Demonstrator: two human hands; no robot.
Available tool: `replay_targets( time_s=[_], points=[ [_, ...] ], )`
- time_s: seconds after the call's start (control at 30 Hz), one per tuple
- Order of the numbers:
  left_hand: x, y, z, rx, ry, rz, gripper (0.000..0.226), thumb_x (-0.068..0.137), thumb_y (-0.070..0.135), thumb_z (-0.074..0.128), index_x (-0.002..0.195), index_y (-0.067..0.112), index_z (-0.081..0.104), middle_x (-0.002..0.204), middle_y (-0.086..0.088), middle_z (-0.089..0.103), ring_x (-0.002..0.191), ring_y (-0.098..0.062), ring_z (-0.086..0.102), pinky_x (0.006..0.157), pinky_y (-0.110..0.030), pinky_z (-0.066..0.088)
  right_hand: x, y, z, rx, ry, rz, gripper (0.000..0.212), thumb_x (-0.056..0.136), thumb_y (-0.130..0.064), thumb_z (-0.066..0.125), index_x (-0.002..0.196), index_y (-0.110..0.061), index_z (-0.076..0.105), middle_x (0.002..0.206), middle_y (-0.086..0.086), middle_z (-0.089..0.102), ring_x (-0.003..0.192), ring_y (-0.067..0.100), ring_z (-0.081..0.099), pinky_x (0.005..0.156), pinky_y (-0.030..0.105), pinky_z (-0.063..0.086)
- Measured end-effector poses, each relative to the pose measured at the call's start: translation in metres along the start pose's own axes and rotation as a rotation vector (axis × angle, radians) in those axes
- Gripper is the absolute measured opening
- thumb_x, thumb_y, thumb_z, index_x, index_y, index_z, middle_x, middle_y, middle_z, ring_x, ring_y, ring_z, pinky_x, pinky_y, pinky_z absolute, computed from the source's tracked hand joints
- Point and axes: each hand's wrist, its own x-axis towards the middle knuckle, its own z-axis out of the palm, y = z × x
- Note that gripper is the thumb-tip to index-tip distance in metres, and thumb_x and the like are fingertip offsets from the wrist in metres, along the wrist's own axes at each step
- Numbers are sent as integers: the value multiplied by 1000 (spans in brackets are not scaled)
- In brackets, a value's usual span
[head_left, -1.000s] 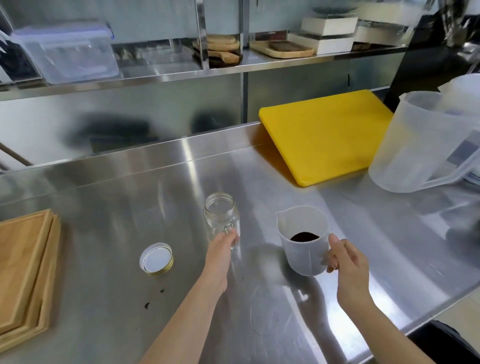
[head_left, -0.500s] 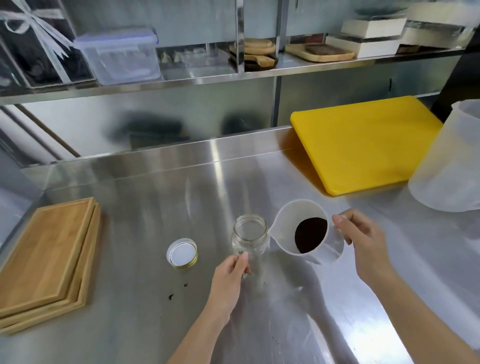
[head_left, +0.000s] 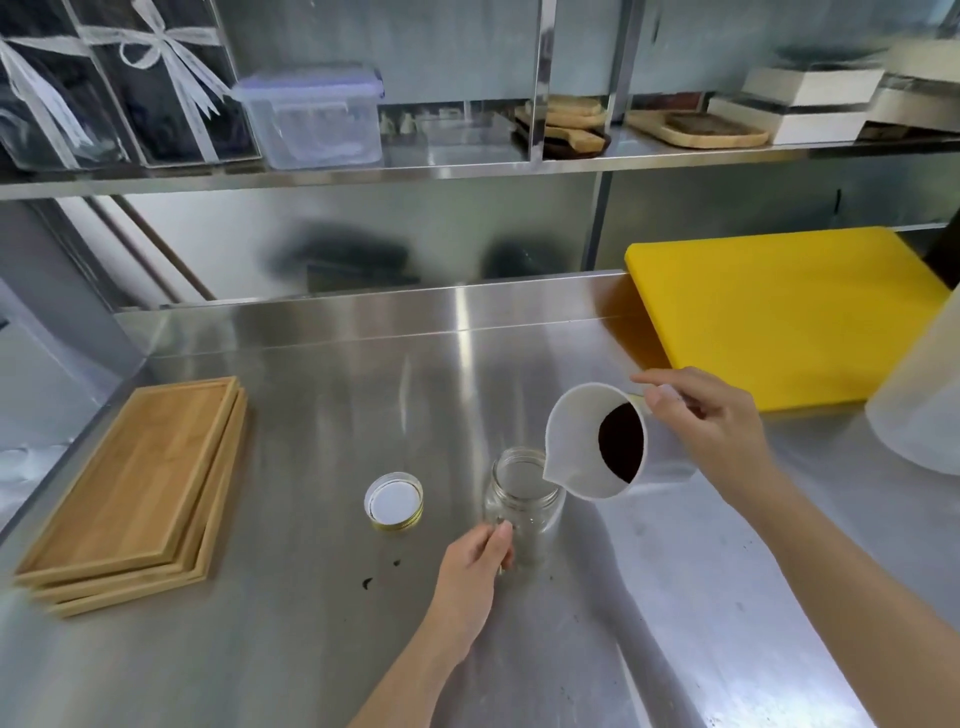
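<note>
Brushed stainless-steel counter (head_left: 311, 649), near centre. The right hand (head_left: 711, 421) grips a tilted white plastic measuring cup (head_left: 571, 436), its spout over the upright clear glass jar (head_left: 522, 499), which the left hand (head_left: 470, 577) clasps low. The dark ground powder (head_left: 622, 441) is unpoured. Step: pouring, which calls for a steeper tilt. No legible writing.

The lid (head_left: 394, 501) lies just left of the jar (head_left: 522, 506), wooden boards (head_left: 135, 493) farther left, cup (head_left: 597, 441) tilted over the jar's mouth.
</note>
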Motion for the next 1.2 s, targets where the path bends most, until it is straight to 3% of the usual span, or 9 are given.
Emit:
replay_targets(
  time_s=[0.13, 0.27, 0.4, 0.53, 0.73, 0.9, 1.2],
  points=[
    [6, -7, -2, -48, -4, -25, 35, 83, 41, 50, 54, 22, 53, 56, 8, 50, 57, -8, 41, 69, -29, 36, 13, -6, 7, -113, -52, -38, 17, 77, -26, 54, 85, -22, 69, 79, -17, 63, 67, -3, 51, 57, 7, 35],
    [6, -8, -2, -51, -10, 0, 34, 82, 41, 50, 53, 23, 52, 55, 9, 49, 58, -10, 41, 67, -28, 34, 25, -8, 16, -304, -155, -111, 13, 79, -30, 61, 79, -18, 64, 82, -1, 64, 74, 8, 53, 60, 9, 37],
    [5, -9, -3, -47, -10, 34, 34, 82, 40, 50, 59, 15, 52, 58, 6, 49, 60, -10, 41, 64, -21, 34, 31, -4, 26, -474, -232, -143, 26, 80, -41, 62, 88, -17, 66, 92, -2, 63, 84, 16, 54, 65, 15, 38],
    [6, -8, -2, -32, -19, 52, 34, 82, 39, 49, 64, 10, 54, 57, 7, 49, 58, -7, 40, 60, -15, 34, 34, -10, 34, -519, -254, -203, 24, 80, -38, 63, 87, -15, 68, 91, 1, 65, 84, 16, 53, 67, 19, 41],
    [6, -9, -2, -32, -22, 57, 32, 89, 30, 50, 62, 11, 52, 56, 8, 49, 55, -2, 41, 60, -13, 35, 41, -15, 39, -548, -310, -257, 22, 80, -39, 63, 87, -20, 67, 94, 1, 66, 81, 12, 49, 65, 13, 31],
    [9, -12, -4, -30, -38, 52, 32, 93, 25, 50, 62, 14, 53, 57, 9, 50, 57, -3, 42, 62, -15, 36, 46, -20, 41, -592, -311, -300, 25, 78, -38, 66, 90, -16, 69, 95, 6, 68, 80, 13, 48, 65, 17, 33],
    [11, -13, -3, -7, -23, 58, 33, 84, 41, 49, 58, 20, 51, 53, 13, 51, 61, -6, 44, 64, -20, 36, 46, -27, 44, -636, -335, -402, 32, 72, -41, 61, 83, -13, 71, 83, 6, 69, 72, 12, 46, 61, 12, 27]
  ],
)
